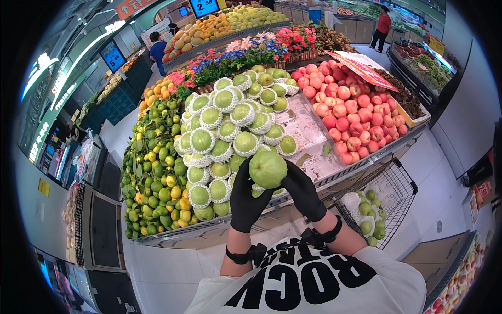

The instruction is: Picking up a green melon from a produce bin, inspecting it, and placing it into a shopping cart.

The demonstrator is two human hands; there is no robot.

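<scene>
A large green guava (pixel 268 169) is held up in front of me between both hands, with no foam net on it. My left hand (pixel 249 202), in a black glove, grips its left side and underside. The black-gloved right hand (pixel 305 191) holds it from the right. Right behind and below the fruit is a heap of guavas (pixel 227 131), most of them in white foam nets. To the right of the heap, printed paper (pixel 304 129) lines the display stand.
Green and yellow citrus with leaves (pixel 157 168) fill the stand's left side; peaches (pixel 357 110) are piled at the right. A wire shopping cart (pixel 392 200) holding several guavas (pixel 370 216) stands at my right. Artificial flowers (pixel 243 53) line the back. People (pixel 382 27) stand farther off.
</scene>
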